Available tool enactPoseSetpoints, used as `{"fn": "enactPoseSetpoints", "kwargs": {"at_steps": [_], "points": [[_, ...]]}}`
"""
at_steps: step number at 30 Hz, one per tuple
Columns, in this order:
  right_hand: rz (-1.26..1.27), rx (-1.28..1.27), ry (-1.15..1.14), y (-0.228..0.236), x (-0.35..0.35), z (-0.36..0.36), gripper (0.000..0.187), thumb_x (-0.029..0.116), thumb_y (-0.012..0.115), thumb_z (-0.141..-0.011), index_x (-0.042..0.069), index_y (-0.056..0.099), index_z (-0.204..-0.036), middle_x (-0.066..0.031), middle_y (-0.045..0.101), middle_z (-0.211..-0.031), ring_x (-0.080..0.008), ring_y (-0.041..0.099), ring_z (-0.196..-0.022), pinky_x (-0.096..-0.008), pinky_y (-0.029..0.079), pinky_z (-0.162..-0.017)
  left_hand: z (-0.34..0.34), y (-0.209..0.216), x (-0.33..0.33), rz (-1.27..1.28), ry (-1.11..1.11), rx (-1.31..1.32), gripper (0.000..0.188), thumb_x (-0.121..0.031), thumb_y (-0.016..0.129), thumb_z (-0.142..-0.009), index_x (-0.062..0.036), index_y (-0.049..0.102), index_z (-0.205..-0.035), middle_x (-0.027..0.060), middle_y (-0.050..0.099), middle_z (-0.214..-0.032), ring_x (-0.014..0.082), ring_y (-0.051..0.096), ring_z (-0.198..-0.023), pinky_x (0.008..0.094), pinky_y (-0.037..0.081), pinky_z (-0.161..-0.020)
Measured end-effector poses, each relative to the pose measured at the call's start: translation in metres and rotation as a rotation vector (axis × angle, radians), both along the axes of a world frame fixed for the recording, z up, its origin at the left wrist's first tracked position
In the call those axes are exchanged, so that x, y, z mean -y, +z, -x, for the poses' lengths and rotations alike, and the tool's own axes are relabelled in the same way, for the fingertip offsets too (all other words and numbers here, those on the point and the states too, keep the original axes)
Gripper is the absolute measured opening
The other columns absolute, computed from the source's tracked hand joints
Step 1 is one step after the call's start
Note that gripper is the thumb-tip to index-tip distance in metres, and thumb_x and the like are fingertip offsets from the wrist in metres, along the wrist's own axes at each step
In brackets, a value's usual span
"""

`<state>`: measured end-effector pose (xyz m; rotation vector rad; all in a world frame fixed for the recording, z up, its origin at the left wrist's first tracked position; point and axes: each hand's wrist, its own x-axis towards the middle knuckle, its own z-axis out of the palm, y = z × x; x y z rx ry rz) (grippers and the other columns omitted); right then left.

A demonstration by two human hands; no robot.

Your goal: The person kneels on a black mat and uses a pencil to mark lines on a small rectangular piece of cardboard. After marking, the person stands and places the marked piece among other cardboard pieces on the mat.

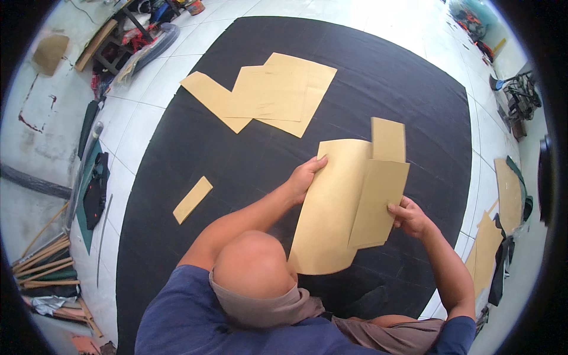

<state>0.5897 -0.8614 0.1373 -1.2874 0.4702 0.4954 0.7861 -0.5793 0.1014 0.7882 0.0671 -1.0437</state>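
My left hand [306,177] is closed on the left edge of a large, slightly curved tan card sheet [328,207], thumb on top. My right hand [409,216] pinches the right edge of some smaller rectangular card pieces [381,198], which overlap the right side of the large sheet. Another narrow card piece [389,139] sticks out beyond their far end; what supports it is hidden. Both hands hold the card above a black cloth [426,112] spread on the floor.
Several tan card shapes [272,92] lie overlapping at the far left of the cloth. A small card strip [193,200] lies alone left of my left arm. White floor tiles [127,130] surround the cloth. Wooden sticks [44,263] are piled at the left, and card scraps [485,245] lean at the right.
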Motion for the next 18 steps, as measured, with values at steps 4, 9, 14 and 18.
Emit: {"fn": "enactPoseSetpoints", "kwargs": {"at_steps": [4, 9, 14, 18], "points": [[-0.118, -0.103, 0.064, 0.016, -0.015, -0.011, 0.058, 0.031, 0.072, -0.097, 0.003, 0.049, -0.143, -0.0068, 0.066, -0.115, -0.0153, 0.064, -0.097, -0.0314, 0.052, -0.070, -0.005, 0.011, 0.005, 0.006, 0.051, 0.068, 0.037, -0.027, 0.055, -0.106, -0.0045, 0.053, -0.136, 0.0116, 0.068, -0.120, 0.0210, 0.069, -0.105, 0.0389, 0.058, -0.092], [-0.106, -0.058, -0.019, 0.028, -0.036, -0.014, 0.056, 0.023, 0.067, -0.100, 0.002, 0.044, -0.146, -0.0151, 0.060, -0.136, -0.0261, 0.061, -0.125, -0.0466, 0.052, -0.105, -0.018, 0.011, 0.004, -0.199, 0.078, 0.241, 0.035, -0.028, 0.057, -0.102, -0.0028, 0.062, -0.126, 0.0116, 0.070, -0.114, 0.0213, 0.069, -0.100, 0.0380, 0.056, -0.091], [0.374, 0.014, -0.027, -0.007, 0.000, 0.008, 0.064, 0.026, 0.079, -0.092, 0.001, 0.045, -0.140, -0.0159, 0.061, -0.128, -0.0256, 0.059, -0.118, -0.0397, 0.051, -0.097, -0.034, -0.024, -0.046, -0.595, -0.084, 0.585, 0.048, -0.039, 0.058, -0.105, -0.0047, 0.057, -0.139, 0.0120, 0.065, -0.129, 0.0225, 0.062, -0.120, 0.0382, 0.049, -0.102], [0.436, 0.001, -0.357, -0.022, 0.084, 0.082, 0.076, 0.019, 0.080, -0.090, 0.000, 0.035, -0.148, -0.0210, 0.061, -0.131, -0.0282, 0.062, -0.118, -0.0427, 0.052, -0.098, -0.097, -0.127, -0.194, -1.046, 0.123, 1.235, 0.056, -0.002, 0.066, -0.088, 0.0036, 0.051, -0.142, 0.0217, 0.056, -0.141, 0.0338, 0.054, -0.133, 0.0431, 0.038, -0.115]]}}
